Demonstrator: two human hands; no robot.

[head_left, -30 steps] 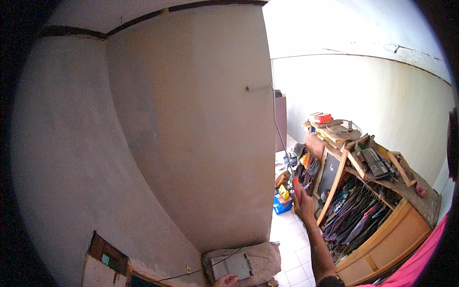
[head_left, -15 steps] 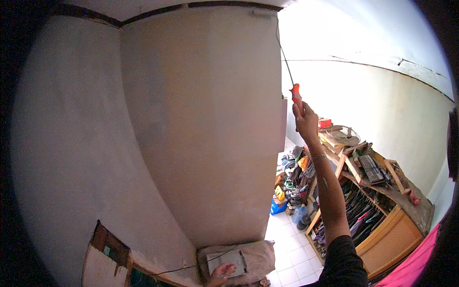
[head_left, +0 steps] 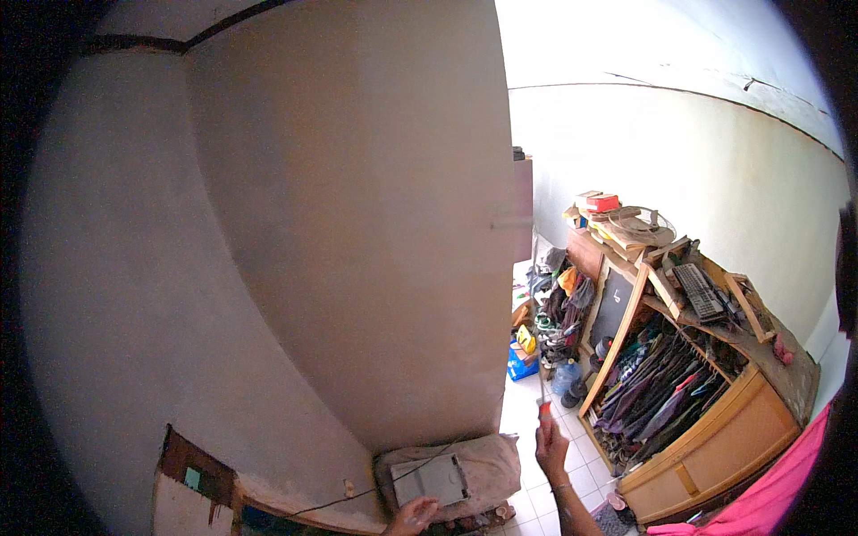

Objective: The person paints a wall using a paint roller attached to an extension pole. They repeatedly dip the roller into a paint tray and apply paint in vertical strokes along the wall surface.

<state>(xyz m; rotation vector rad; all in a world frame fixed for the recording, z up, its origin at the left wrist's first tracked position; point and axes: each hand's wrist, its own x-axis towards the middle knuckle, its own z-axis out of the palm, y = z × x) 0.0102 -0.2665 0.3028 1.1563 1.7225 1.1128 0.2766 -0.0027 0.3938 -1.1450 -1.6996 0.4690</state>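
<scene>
My right hand (head_left: 551, 447) is closed round the red handle (head_left: 544, 412) of a long paint roller, low in the right half of the view. The roller's thin rod rises from the handle. Its blurred head (head_left: 513, 222) lies across the right edge of the grey-beige wall (head_left: 357, 223); whether it touches is hard to tell. At the bottom, my left hand (head_left: 416, 515) holds nothing I can see, its fingers loosely apart. It appears in front of a pale grey tray (head_left: 429, 481) on a cloth-covered surface (head_left: 496, 457).
Right of the wall, a wooden wardrobe (head_left: 715, 447) holds hanging clothes, with a keyboard (head_left: 699, 292) and wood pieces on top. Piled clothes and bags (head_left: 563, 308) stand behind, beside a blue water bottle (head_left: 565, 377). A cable (head_left: 349, 494) runs along the lower left; pink cloth (head_left: 769, 482) hangs lower right.
My right hand has come down from high up to near the bottom, bringing the roller head down along the wall's right edge. The view has shifted slightly. My left hand stays near the tray.
</scene>
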